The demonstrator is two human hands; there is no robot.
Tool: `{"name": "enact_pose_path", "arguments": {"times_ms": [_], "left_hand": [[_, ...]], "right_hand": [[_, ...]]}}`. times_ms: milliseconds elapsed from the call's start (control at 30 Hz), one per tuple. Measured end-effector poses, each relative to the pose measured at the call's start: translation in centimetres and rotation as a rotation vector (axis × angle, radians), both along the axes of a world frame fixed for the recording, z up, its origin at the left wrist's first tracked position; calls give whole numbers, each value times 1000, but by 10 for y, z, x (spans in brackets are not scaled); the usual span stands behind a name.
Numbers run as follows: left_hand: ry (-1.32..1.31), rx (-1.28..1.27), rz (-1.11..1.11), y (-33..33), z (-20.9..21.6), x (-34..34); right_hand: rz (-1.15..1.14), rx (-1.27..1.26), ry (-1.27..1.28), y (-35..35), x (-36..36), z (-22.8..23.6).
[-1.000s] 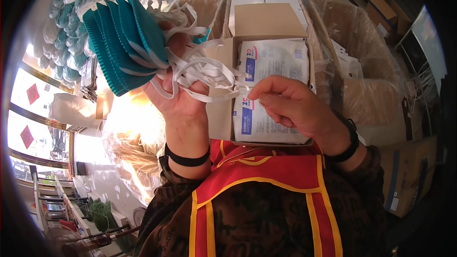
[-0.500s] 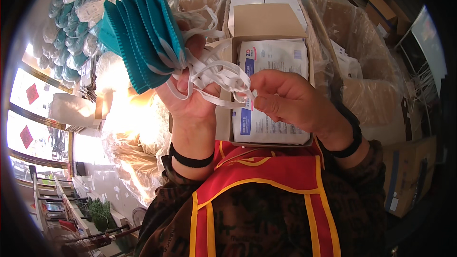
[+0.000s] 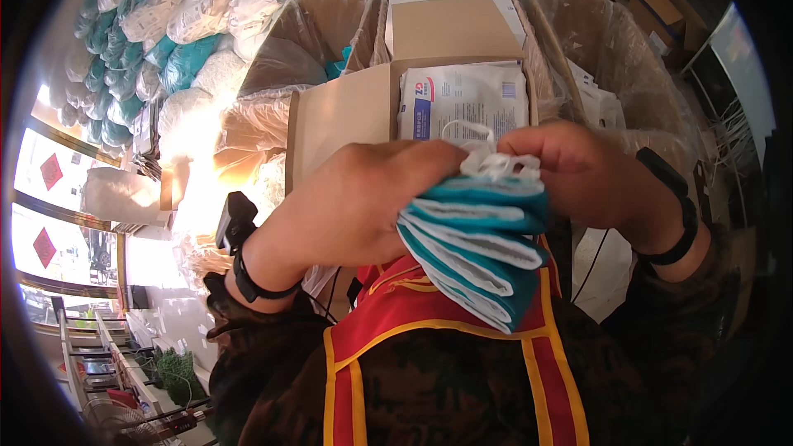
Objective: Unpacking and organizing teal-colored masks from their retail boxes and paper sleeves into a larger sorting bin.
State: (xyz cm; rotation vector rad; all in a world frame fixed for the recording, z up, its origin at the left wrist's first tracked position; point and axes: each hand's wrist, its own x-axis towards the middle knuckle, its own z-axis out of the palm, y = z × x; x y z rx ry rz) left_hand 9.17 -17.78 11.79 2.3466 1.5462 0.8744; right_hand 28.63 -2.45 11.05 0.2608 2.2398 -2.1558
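Observation:
My left hand point(image 3: 355, 202) is closed around a stack of teal face masks point(image 3: 475, 235) with white inner sides. The stack hangs over the front of my red apron point(image 3: 396, 306), its folded edges fanned out toward me. White ear loops point(image 3: 502, 165) bunch together at the top of the stack. At that bunch, my right hand point(image 3: 582, 169) has its fingers pinched on the loops; part of its grip is hidden. Just beyond both hands, an open cardboard box point(image 3: 343, 120) holds flat white and blue printed packets point(image 3: 471, 99).
Plastic-lined cartons stand on either side, one at the left point(image 3: 310, 41) with some teal items inside and one at the right point(image 3: 615, 49) with white packets. Bagged teal and white goods point(image 3: 186, 25) are piled at the far left. Bright windows point(image 3: 62, 206) line the left.
The mask stack has moved right and down toward my apron and been turned, so its white inner sides now show. My left hand has turned over with it; my right hand stays at the loops.

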Motion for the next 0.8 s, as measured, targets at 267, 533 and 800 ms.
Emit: {"name": "enact_pose_path", "arguments": {"times_ms": [267,533,800], "left_hand": [[452,41,388,-35,-21,-71],[-1440,108,171,-45,-29,-142],[-1846,300,-224,12,-33,-53]], "right_hand": [[-33,25,-134,6,63,-4],[-311,-596,181,12,59,-40],[-139,-476,90,-19,-16,-37]]}}
